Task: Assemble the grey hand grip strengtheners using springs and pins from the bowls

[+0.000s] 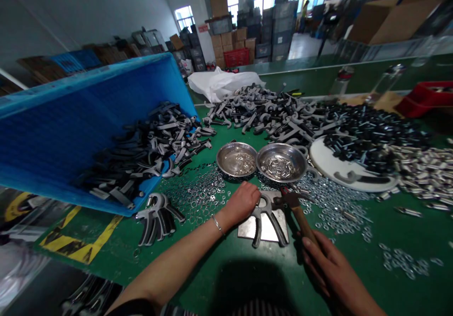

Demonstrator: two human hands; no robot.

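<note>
1. A grey-and-black V-shaped grip (258, 226) lies on the square silvery metal plate (266, 232).
2. The left hand (245, 201) curls at the grip's top, by the plate's far edge; its exact hold is unclear.
3. Right of the plate, the right hand (323, 258) clasps a wooden-handled, dark-headed hammer (303, 222).

Square silver metal plate (265, 234): grey-black V-shaped hand grip (264, 209) on it, left hand (243, 200) at far-left edge; right of plate, right hand (322, 254) grasps wooden-handled hammer (301, 219); round steel bowls (226, 158) beyond.
</note>
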